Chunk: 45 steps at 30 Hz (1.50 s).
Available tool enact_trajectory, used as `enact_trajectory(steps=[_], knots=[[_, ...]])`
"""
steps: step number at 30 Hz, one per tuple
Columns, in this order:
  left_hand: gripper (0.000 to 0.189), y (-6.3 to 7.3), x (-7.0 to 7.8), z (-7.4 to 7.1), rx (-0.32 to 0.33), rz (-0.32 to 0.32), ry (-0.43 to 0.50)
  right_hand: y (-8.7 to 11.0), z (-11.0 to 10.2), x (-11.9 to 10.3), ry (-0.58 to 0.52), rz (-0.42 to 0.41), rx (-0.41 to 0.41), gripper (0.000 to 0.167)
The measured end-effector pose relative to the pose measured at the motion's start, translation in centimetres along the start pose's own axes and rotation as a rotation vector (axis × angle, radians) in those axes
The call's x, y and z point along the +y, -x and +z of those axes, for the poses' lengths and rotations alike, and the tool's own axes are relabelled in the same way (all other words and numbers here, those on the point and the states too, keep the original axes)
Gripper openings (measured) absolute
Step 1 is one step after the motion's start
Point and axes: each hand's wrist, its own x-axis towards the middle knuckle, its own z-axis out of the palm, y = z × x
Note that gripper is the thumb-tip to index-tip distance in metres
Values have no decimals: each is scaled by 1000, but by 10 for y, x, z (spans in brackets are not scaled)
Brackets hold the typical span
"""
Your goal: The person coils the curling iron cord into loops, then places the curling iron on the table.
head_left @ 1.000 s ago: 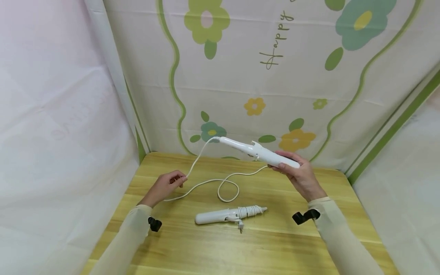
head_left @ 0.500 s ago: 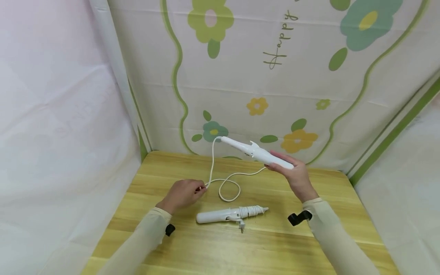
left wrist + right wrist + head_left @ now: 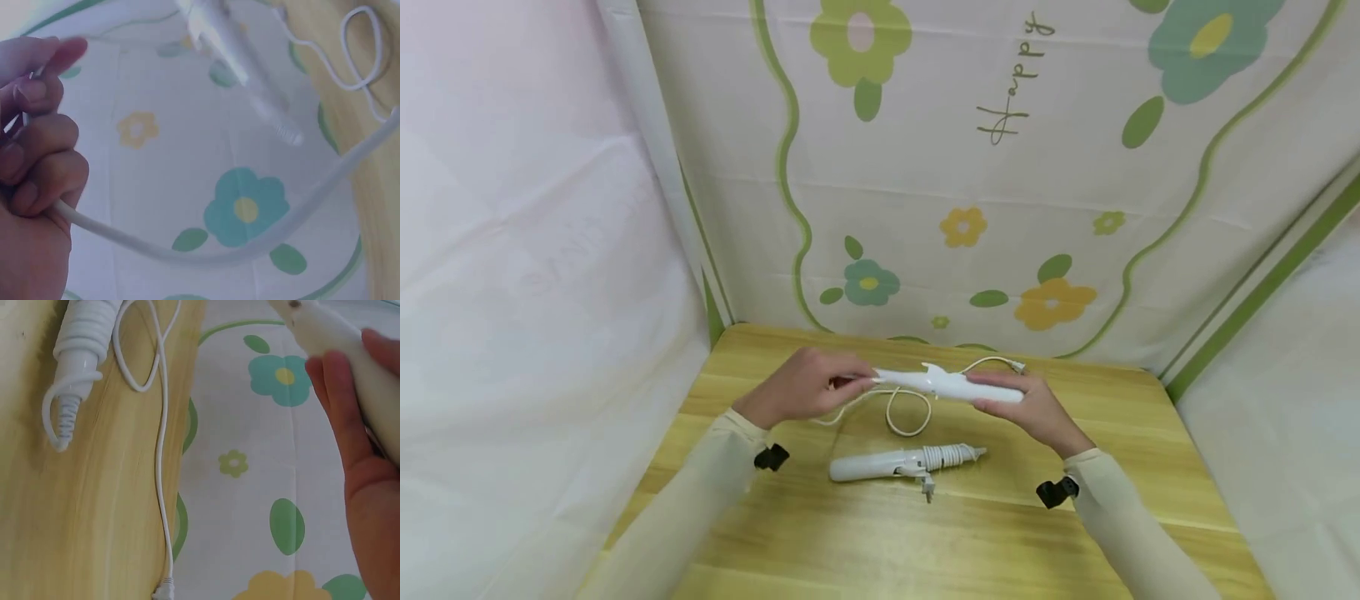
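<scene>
A white curling iron (image 3: 951, 385) is held up over the far part of the table, lying nearly level. My right hand (image 3: 1033, 412) grips it by its thick right end, fingers behind and thumb in front. My left hand (image 3: 808, 383) is at its thin tail end in the head view. The left wrist view shows those fingers curled round the white power cord (image 3: 125, 240), with the iron's tail a little way off. The rest of that cord loops on the wood behind a second white curling iron (image 3: 872, 467), which has its own cord wound round its handle.
The loose cord's plug (image 3: 1018, 367) lies near the table's back edge. The second iron's plug (image 3: 927, 487) hangs beside its clip. A flowered cloth (image 3: 962, 167) rises behind the wooden table (image 3: 925, 550), and pale cloth walls stand at both sides.
The left hand has moved right and up along the cord toward the iron's tail. The right hand has lowered the iron and turned it closer to level, baring the plug behind it.
</scene>
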Motion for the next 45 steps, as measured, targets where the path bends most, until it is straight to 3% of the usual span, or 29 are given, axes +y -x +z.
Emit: enact_trajectory(steps=[5, 8, 14, 18, 21, 26, 31, 34, 40, 45], knots=[[15, -8, -15, -21, 25, -122, 208, 14, -4, 1, -174, -3, -141, 44], [17, -10, -22, -23, 43, -180, 235, 20, -7, 2, -299, -50, -219, 43], [18, -7, -32, -6, 50, -308, 220, 30, -17, -2, -515, -177, -296, 43], [19, 7, -41, 7, 33, -414, 230, 31, -22, -11, -613, -243, -284, 47], [17, 16, -40, 20, -1, -454, 245, 32, -24, -18, -621, -267, -245, 48], [20, 23, -29, 38, -101, -435, 240, 31, -28, -24, -640, -295, -159, 47], [25, 27, -19, 47, -179, -419, 208, 29, -30, -25, -695, -316, -94, 49], [23, 26, -14, 49, -190, -376, 153, 27, -29, -25, -694, -303, -56, 49], [20, 21, -1, 47, -178, -223, 38, 22, -27, -22, -680, -278, 17, 45], [20, 20, 5, 46, -188, -183, 20, 20, -26, -16, -686, -294, 32, 45]])
